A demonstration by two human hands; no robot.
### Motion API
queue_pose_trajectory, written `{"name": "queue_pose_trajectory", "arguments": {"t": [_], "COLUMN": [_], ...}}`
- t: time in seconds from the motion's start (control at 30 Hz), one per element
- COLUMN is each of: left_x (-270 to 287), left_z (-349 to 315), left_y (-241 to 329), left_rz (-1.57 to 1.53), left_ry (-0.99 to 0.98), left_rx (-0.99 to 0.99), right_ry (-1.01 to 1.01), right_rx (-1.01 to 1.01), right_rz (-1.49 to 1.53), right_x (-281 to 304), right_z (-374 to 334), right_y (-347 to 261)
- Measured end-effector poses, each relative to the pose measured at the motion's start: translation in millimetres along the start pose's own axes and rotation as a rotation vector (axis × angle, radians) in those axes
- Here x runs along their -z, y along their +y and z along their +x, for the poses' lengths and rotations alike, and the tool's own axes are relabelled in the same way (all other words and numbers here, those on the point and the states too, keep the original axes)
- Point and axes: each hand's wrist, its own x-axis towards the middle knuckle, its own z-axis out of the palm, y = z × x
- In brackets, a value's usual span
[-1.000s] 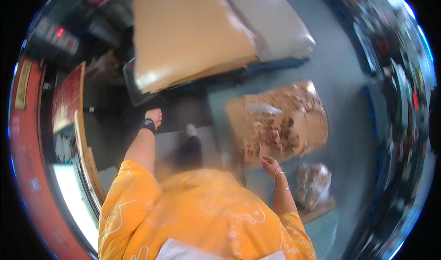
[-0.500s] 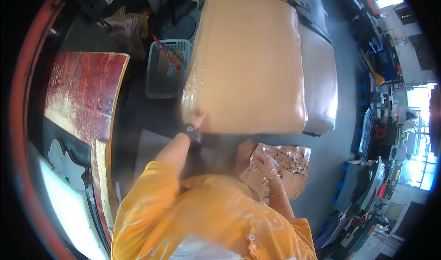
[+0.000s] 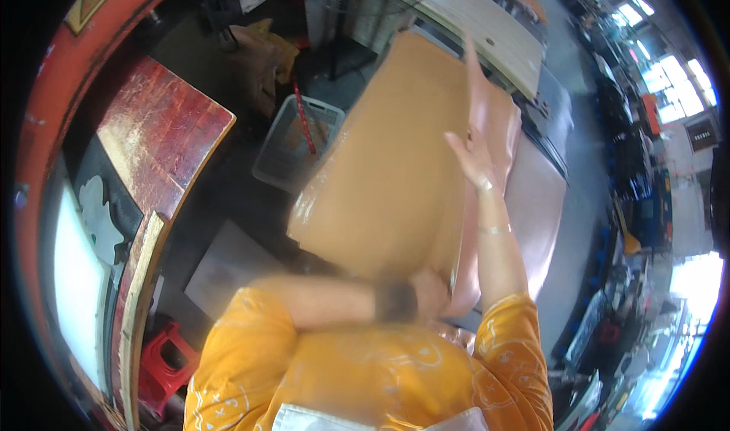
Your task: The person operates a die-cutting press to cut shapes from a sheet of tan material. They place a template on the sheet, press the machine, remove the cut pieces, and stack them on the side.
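Note:
A large tan sheet (image 3: 380, 165) lies on a stack in front of me. Along its right side the sheet stands up in a fold, showing a pinkish, shiny surface (image 3: 502, 134). My left hand (image 3: 432, 294), blurred, reaches across my body and is closed at the sheet's near right edge; its fingertips are hidden. Against the fold farther up is my right hand (image 3: 473, 161), open, with thumb and fingers apart. A bit of shiny copper-coloured sheet (image 3: 456, 336) shows by my waist, mostly covered by my arm and shirt.
Left of the stack stands a grey plastic basket (image 3: 266, 153) with a red stick in it. A worn red board (image 3: 167, 134) and a red stool (image 3: 163, 362) are at my left. Beyond the stack is a pale table (image 3: 487, 28). Grey sheet material (image 3: 540, 195) lies along the right.
My left hand has crossed from the sheet's near left corner to its near right edge. The right hand has left the copper-coloured piece and moved up to the sheet, whose right side now stands folded.

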Motion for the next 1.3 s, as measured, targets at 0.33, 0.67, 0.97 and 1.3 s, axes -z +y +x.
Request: {"name": "queue_pose_trajectory", "arguments": {"t": [0.33, 0.67, 0.97, 1.3], "left_x": [-21, 40, 55, 23], "left_z": [-97, -199, -405, -520], "left_y": [-15, 98, 271, 349], "left_rz": [-0.05, -0.353, 0.207, 0.144], "left_ry": [0.039, 0.527, 0.766, 0.644], "left_rx": [0.536, 0.407, -0.134, -0.315], "right_ry": [0.041, 0.065, -1.541, -0.491], "right_rx": [-0.406, 0.476, 0.846, 0.24], "right_rz": [0.868, 0.227, 0.293, 0.064], "right_x": [20, 64, -137, -285], "right_z": [89, -125, -345, -264], "right_y": [81, -303, -601, -402]}}
